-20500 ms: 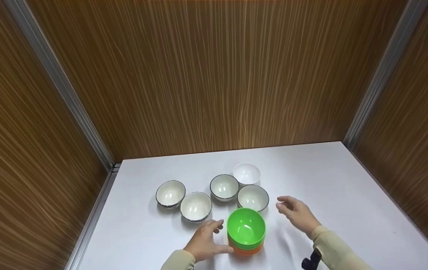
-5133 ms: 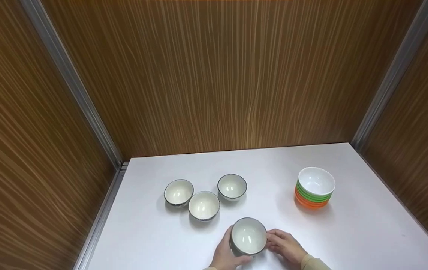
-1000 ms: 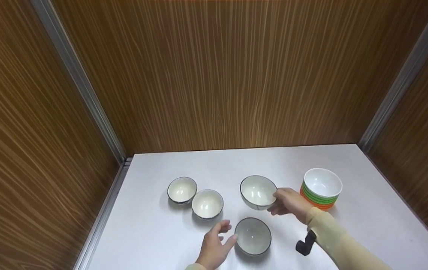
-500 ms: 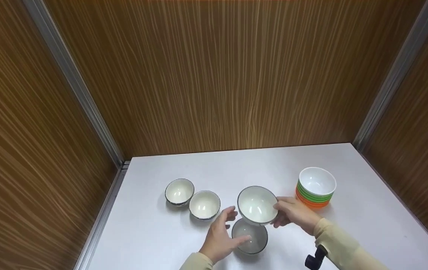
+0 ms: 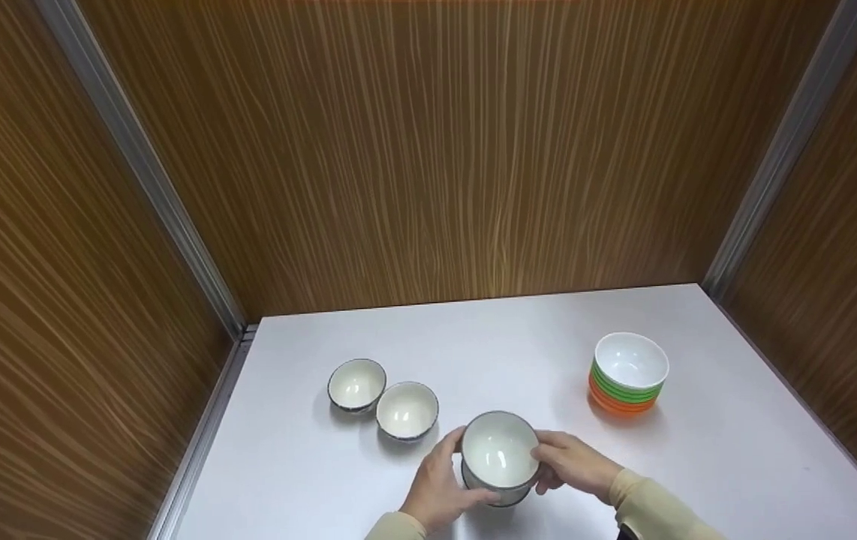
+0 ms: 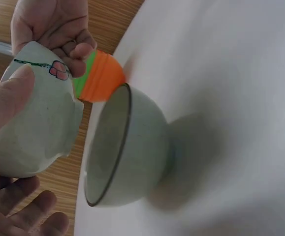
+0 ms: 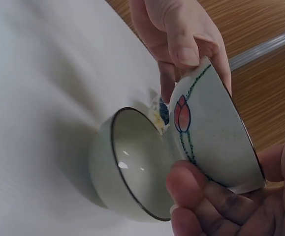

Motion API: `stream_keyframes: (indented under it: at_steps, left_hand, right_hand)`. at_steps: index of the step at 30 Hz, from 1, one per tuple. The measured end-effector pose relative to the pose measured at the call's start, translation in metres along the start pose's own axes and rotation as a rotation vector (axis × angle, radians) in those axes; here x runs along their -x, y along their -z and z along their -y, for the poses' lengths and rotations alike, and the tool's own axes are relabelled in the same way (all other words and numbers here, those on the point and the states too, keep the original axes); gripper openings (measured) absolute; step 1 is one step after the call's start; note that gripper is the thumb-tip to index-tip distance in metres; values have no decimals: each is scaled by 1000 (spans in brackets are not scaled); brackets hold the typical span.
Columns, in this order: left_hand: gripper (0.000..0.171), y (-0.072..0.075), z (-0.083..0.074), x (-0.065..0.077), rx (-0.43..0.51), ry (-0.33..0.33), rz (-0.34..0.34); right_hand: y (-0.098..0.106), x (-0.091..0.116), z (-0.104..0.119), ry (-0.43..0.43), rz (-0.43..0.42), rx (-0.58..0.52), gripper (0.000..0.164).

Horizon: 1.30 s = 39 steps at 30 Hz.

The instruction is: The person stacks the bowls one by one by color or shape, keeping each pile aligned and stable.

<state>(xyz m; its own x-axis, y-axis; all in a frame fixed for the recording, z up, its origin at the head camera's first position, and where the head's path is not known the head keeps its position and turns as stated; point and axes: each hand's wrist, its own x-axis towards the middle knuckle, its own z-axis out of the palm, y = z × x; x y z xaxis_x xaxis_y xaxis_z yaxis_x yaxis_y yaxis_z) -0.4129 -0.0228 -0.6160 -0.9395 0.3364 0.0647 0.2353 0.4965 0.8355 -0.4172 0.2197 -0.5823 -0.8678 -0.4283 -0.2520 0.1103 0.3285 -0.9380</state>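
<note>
Both hands hold a white ceramic bowl [image 5: 500, 448] with a dark rim, just above a second, similar bowl [image 6: 147, 147] that stands on the table. My left hand [image 5: 437, 484] grips the held bowl's left side, thumb in front and fingers behind. At its right side, my right hand [image 5: 575, 463] has the thumb at the rim and the fingers under the wall. A pink flower with a green stem decorates the held bowl's outside [image 7: 206, 128] in the right wrist view. In the head view the held bowl hides most of the lower one.
Two more dark-rimmed bowls, a left one [image 5: 357, 385] and a nearer one [image 5: 407, 411], stand side by side on the white table [image 5: 263, 465]. At the right is a stack of orange and green bowls with a white bowl [image 5: 631, 361] on top. Wood-grain panels [image 5: 428, 150] enclose the table.
Over the last second, the right hand has brought the bowl from behind toward me, over the standing bowl. The left hand has come to hold it too. Earlier, the coloured bowls were stacked at the right.
</note>
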Motion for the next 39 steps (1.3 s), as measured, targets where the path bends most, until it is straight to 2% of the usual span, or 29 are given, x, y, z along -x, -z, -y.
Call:
stream_keyframes:
  at_steps: [9, 16, 21, 26, 33, 39]
  left_hand:
    - [101, -7, 17, 1, -22, 41, 33]
    - [104, -10, 25, 2, -53, 61, 54]
    - [105, -13, 29, 2, -48, 88, 64]
    - [103, -16, 30, 3, -50, 78, 62]
    - [103, -18, 34, 0, -55, 84, 60]
    - [102, -20, 38, 0, -29, 107, 71]
  right_hand:
    - [-9, -6, -15, -30, 3, 63, 51]
    - [-13, -11, -23, -4, 9, 109, 50]
    - [-15, -13, -27, -4, 8, 129, 51]
    - [-15, -14, -31, -2, 12, 143, 51]
    - [-14, -16, -33, 16, 5, 217, 51]
    - [-15, -18, -35, -31, -6, 254, 50]
